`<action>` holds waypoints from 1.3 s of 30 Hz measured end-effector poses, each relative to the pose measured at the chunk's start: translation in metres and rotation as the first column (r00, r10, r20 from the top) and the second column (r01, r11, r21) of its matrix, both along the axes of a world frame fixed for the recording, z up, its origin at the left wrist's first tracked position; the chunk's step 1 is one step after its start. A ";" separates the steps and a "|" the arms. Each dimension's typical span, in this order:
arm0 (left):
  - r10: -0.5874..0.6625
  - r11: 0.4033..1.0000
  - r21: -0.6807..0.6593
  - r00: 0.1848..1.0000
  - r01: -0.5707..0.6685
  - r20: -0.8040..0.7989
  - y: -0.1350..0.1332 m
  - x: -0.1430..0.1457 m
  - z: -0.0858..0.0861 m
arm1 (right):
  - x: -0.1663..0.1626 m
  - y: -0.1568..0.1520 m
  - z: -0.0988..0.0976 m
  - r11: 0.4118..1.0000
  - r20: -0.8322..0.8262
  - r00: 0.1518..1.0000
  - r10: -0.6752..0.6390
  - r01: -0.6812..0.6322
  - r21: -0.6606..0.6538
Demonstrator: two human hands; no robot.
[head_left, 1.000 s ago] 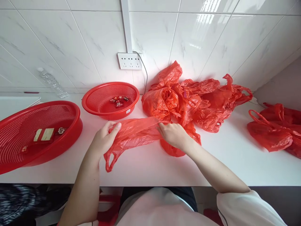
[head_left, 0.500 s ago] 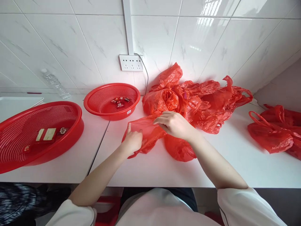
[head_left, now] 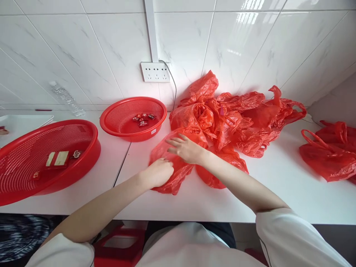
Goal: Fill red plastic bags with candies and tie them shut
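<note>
A thin red plastic bag (head_left: 179, 176) lies crumpled on the white table in front of me. My left hand (head_left: 158, 172) is closed on its left side, fingers curled into the film. Just beyond, my right hand (head_left: 185, 149) rests on the same bag with its fingers spread. Under my right forearm sits another red plastic bag (head_left: 213, 172), rounded and partly covered by the arm. A heap of red plastic bags (head_left: 244, 122) lies behind, against the tiled wall.
A round red basket (head_left: 116, 128) with several small wrapped packets stands at the back. A larger red basket (head_left: 89, 163) with packets is at left. Behind it are a clear plastic bottle (head_left: 66, 98) and a white tray (head_left: 25, 120). More red bags (head_left: 330, 155) lie far right.
My right hand has moved left and its fingers have spread over the bag. My left hand has closed from a pointing shape. The bag has bunched up between them.
</note>
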State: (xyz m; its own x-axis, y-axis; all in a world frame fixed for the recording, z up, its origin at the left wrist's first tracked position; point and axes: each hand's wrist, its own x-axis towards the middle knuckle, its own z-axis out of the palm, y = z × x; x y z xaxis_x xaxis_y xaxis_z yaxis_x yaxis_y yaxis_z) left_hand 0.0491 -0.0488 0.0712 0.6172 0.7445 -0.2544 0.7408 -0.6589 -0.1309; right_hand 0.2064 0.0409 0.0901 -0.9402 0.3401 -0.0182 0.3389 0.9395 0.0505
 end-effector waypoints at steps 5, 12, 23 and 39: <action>0.040 0.998 0.059 0.996 -0.036 -0.078 -0.007 -0.030 -0.001 | 0.010 0.026 -0.027 0.944 0.309 0.918 -0.250 0.303 -0.134; 0.316 0.910 0.279 0.949 -0.308 0.018 0.022 -0.090 -0.029 | 0.005 0.015 -0.052 0.853 0.291 0.903 -0.316 0.405 -0.328; 0.412 0.899 -0.081 0.771 -0.429 0.486 0.022 -0.080 0.046 | 0.006 0.014 -0.020 0.726 -0.286 0.887 -0.362 0.076 -0.683; 0.499 0.657 0.387 0.759 -0.646 0.419 0.051 -0.109 -0.016 | -0.019 0.012 -0.023 -0.044 -0.106 0.604 -0.790 -0.229 -0.972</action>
